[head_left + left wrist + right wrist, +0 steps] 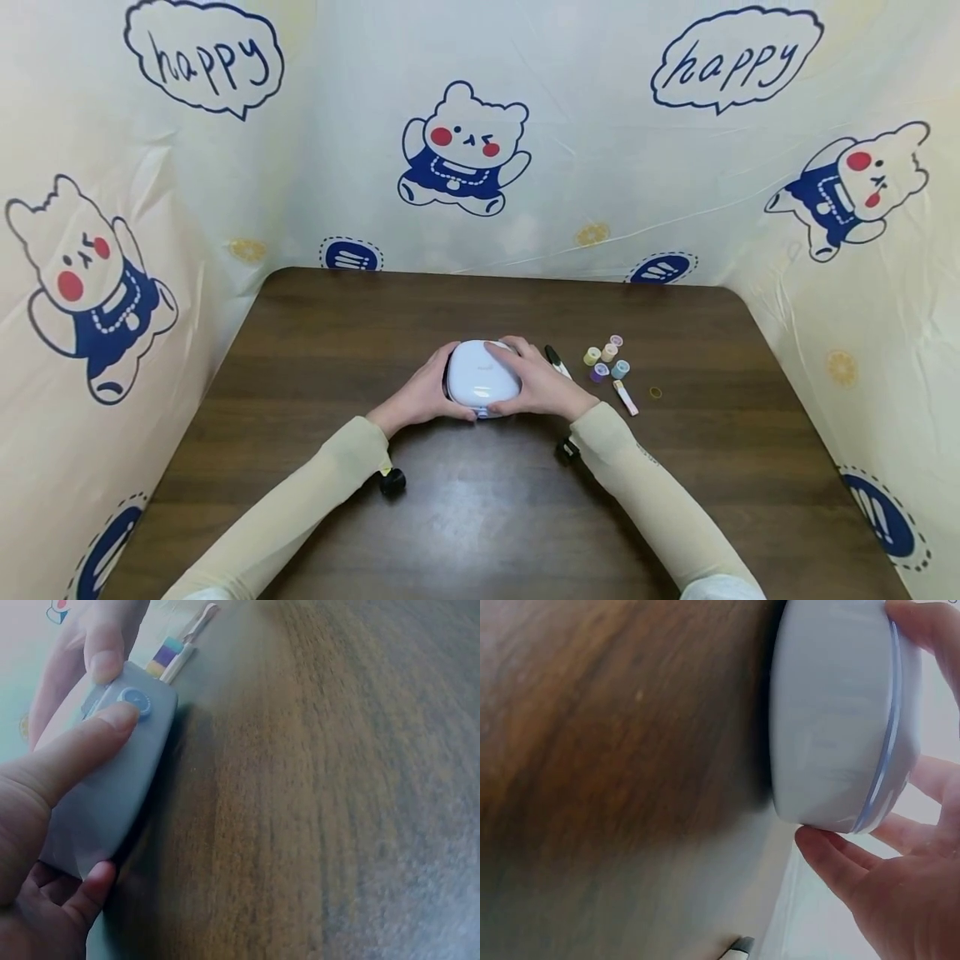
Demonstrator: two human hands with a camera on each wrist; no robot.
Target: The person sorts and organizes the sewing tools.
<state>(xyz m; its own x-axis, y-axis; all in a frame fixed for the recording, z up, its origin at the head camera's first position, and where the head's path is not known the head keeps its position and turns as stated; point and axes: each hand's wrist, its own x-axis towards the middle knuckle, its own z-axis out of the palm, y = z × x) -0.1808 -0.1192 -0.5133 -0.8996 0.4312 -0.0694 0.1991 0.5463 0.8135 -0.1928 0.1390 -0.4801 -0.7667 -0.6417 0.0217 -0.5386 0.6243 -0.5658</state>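
A rounded pale blue-white case (482,375) with a closed lid sits between both hands near the middle of the table. My left hand (426,392) grips its left side; in the left wrist view, the left thumb (90,746) lies against a round blue button (135,703) on the case's front. My right hand (546,385) holds the right side, its fingers spread round the lid and the side wall. In the right wrist view a blue seam line (885,742) runs along the case (829,720). What is inside the case is hidden.
Right of the hands stand several small coloured cylinders (609,353), like thread spools. A black-and-white marker (556,361), a small pink-and-white stick (626,398) and a thin yellowish ring (656,392) lie near them. Printed cloth walls enclose the brown wooden table (465,517).
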